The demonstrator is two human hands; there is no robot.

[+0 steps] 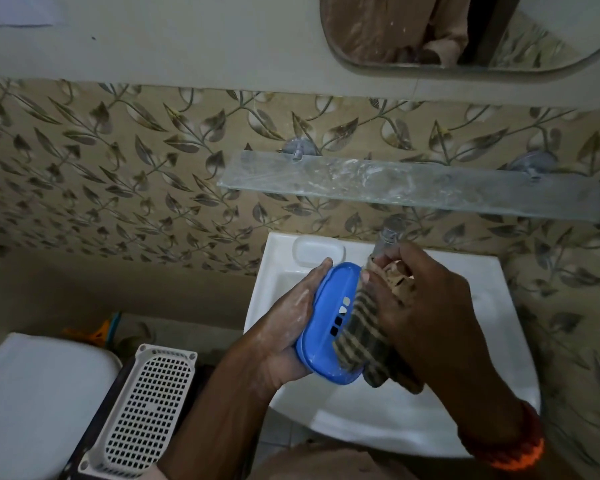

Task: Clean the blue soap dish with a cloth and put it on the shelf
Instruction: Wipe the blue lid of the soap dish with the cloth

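Note:
The blue oval soap dish point(329, 317) with small drain slots is held over the white sink point(499, 306). My left hand point(288, 323) grips its left edge, tilting it on its side. My right hand point(426, 306) presses a brown checked cloth point(364, 337) against the dish's inner right side, covering part of it. The glass shelf point(395, 183) hangs on the wall above the sink, with nothing standing on it.
A tap point(388, 233) sticks out just behind my right hand. A moulded soap recess point(317, 252) sits at the sink's back left. A white perforated basket point(146, 410) and a white toilet lid point(32, 393) stand at lower left. A mirror point(465, 29) hangs above.

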